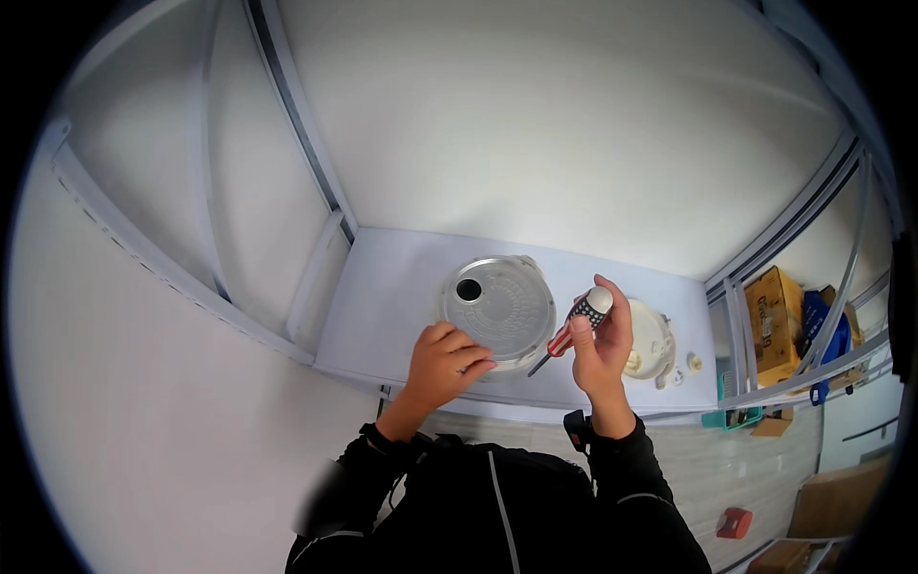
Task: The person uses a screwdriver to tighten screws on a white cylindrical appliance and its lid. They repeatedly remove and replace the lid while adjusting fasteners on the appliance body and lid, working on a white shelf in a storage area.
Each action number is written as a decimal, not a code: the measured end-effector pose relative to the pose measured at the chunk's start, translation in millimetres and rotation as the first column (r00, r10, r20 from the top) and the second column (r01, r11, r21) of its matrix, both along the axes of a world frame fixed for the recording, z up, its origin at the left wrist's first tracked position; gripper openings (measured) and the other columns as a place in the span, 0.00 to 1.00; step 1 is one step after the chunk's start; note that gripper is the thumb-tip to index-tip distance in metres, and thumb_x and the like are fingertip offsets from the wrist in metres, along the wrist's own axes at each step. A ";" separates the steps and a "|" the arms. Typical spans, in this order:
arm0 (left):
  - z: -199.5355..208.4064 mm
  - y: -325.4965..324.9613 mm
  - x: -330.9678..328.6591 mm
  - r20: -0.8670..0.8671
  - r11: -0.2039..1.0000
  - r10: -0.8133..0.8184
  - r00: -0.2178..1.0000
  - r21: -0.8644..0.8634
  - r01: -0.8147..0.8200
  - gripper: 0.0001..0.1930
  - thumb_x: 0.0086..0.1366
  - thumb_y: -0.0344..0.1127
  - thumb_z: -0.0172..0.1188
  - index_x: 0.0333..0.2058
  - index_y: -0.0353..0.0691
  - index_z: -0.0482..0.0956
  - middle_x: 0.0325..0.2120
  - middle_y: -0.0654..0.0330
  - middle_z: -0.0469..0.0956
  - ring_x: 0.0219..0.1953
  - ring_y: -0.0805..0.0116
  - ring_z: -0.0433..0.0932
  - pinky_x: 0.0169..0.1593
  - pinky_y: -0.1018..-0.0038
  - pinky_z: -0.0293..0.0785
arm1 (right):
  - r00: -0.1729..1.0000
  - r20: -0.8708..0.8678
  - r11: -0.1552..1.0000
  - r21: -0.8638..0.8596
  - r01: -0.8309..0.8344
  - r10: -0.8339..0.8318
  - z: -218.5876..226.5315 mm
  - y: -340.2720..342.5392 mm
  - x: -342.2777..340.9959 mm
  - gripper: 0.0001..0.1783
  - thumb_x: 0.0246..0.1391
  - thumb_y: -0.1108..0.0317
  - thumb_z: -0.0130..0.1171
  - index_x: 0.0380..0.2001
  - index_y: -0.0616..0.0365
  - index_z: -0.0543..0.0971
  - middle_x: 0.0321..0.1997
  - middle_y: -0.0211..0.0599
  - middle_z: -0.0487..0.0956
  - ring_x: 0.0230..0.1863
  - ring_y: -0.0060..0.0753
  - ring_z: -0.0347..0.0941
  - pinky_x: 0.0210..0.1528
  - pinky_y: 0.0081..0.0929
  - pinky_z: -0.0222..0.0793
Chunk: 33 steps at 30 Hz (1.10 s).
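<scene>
Metal lid (499, 308): round, under my left hand (442, 364), fingers curled on its near rim.
Screwdriver (572, 325): gripped in my right hand (602, 349), tip slanting down-left toward the lid.

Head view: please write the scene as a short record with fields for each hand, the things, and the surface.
left hand: rests on the near rim of the round metal lid
right hand: grips a screwdriver, tip pointing down toward the lid
beside: white round part right of the hand; small pieces near it
surface: white table
</scene>
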<state>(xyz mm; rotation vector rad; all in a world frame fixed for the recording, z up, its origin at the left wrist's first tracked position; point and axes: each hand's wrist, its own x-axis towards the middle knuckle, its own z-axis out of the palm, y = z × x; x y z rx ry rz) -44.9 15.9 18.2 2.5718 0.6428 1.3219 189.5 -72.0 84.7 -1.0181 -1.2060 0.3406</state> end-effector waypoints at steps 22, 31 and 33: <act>11.5 -11.7 30.9 0.119 0.888 0.002 0.993 -0.457 0.053 0.10 0.61 0.34 0.75 0.40 0.41 0.88 0.30 0.62 0.84 0.24 0.65 0.82 0.30 0.71 0.79 | 0.931 0.365 0.982 -0.182 0.047 0.023 -10.4 -10.8 9.2 0.27 0.50 0.80 0.64 0.56 0.60 0.75 0.44 0.40 0.76 0.39 0.33 0.73 0.45 0.30 0.70; 16.4 23.9 34.2 -0.172 0.872 0.338 0.925 -0.311 -0.377 0.08 0.62 0.39 0.72 0.39 0.47 0.90 0.33 0.66 0.81 0.38 0.60 0.82 0.36 0.63 0.80 | 0.877 0.413 0.855 -0.519 0.007 0.244 -35.1 -10.8 -5.6 0.23 0.43 0.75 0.67 0.46 0.54 0.78 0.44 0.43 0.82 0.42 0.57 0.81 0.43 0.42 0.78; 14.4 28.2 41.2 -0.196 0.874 0.355 0.914 -0.277 -0.398 0.08 0.61 0.40 0.72 0.38 0.48 0.90 0.33 0.66 0.81 0.39 0.58 0.81 0.36 0.62 0.80 | 0.883 0.407 0.847 -0.531 0.019 0.235 -38.3 -10.8 -2.4 0.23 0.44 0.72 0.68 0.47 0.54 0.77 0.44 0.44 0.82 0.40 0.61 0.81 0.41 0.47 0.78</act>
